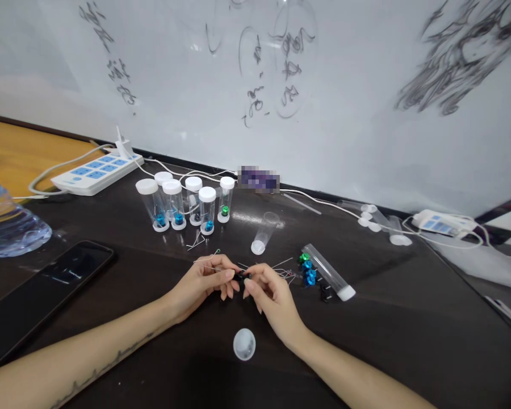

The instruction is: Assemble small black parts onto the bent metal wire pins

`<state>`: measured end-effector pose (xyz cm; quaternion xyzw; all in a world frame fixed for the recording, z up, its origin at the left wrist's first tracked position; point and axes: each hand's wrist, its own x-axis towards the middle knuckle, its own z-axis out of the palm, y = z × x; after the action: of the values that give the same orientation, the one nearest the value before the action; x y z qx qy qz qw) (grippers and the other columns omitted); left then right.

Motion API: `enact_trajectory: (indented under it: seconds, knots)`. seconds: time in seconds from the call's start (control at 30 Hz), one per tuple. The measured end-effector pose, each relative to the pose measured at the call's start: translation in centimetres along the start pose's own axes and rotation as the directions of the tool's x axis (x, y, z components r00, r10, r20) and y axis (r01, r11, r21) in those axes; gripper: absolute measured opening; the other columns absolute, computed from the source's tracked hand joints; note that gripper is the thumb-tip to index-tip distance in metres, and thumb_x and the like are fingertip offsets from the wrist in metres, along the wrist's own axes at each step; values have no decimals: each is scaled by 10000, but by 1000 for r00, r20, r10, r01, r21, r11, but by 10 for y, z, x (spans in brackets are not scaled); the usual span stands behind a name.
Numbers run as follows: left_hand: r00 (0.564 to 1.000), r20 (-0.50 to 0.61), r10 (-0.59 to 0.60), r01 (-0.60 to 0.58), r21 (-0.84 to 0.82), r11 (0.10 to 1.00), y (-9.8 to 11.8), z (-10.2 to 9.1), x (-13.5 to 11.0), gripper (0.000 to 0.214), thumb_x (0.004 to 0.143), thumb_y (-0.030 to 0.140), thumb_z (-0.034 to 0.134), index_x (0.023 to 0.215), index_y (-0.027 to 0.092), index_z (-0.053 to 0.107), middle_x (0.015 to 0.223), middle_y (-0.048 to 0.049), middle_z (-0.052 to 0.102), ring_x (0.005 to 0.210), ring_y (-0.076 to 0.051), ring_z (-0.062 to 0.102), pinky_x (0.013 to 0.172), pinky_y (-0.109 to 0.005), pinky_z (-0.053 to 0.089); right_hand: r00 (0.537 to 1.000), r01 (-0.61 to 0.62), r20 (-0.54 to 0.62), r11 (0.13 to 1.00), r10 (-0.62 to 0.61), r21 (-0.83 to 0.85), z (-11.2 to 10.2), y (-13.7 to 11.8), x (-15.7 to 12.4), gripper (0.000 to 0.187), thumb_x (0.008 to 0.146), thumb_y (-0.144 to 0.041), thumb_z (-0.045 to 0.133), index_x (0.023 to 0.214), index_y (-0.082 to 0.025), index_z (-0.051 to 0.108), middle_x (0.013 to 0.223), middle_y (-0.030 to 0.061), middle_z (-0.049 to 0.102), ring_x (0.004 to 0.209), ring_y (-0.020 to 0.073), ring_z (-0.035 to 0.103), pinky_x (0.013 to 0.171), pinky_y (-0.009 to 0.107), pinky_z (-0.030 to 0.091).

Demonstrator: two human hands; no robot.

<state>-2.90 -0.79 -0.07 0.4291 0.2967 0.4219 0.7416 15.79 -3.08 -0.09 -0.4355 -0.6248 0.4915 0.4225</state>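
Note:
My left hand (pixel 213 278) and my right hand (pixel 270 298) meet above the dark table, both closed in a pinch on a small black part (pixel 241 276). Fingers cover most of that part, so its exact kind cannot be made out. A thin wire with a green looped tip (pixel 218 251) sticks up by the left hand's fingers; whether it is held is unclear. Just behind the right hand lie several thin metal wires (pixel 287 274). A round white cap (pixel 244 344) rests in front of the hands. To the right are small blue metal parts (pixel 310 276) and a green one (pixel 304 258).
Several capped clear tubes (pixel 207 210) with coloured parts stand at back left. One clear tube (pixel 329 272) lies at right; another (pixel 264 234) stands behind the hands. A phone (pixel 46 301), water bottle (pixel 8 221), power strip (pixel 97 172) and white cables are around. A whiteboard (pixel 174 85) rises behind.

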Motion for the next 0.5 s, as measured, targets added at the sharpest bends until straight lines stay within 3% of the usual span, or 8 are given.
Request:
enact_trajectory:
  seconds: [0.17,0.27,0.5]
  knots:
    - [1000,25,7,-8,52,999,1,3,-1,188,795,289,699,860,116,661,682,-62,707,545,-119,611,492,-199,440,999,-4,34,996,7,-90,-1,1,0,379,977,-418,429,736,-165,577,565,-16,579,441,83,422,476,216,332]
    - [999,43,7,-10,61,998,0,3,-1,194,786,293,708,854,118,662,685,-64,708,544,-127,618,483,-203,439,999,3,42,992,2,-124,-1,2,-1,442,989,-425,389,681,-164,568,507,-21,550,435,91,436,486,220,338]
    - [1000,11,-10,9,35,999,0,0,0,183,804,284,695,879,120,665,672,-47,699,555,-111,605,521,-201,445,999,-13,-37,999,12,-38,1,6,0,165,840,-316,666,854,-206,544,637,-59,524,458,79,402,436,196,299]
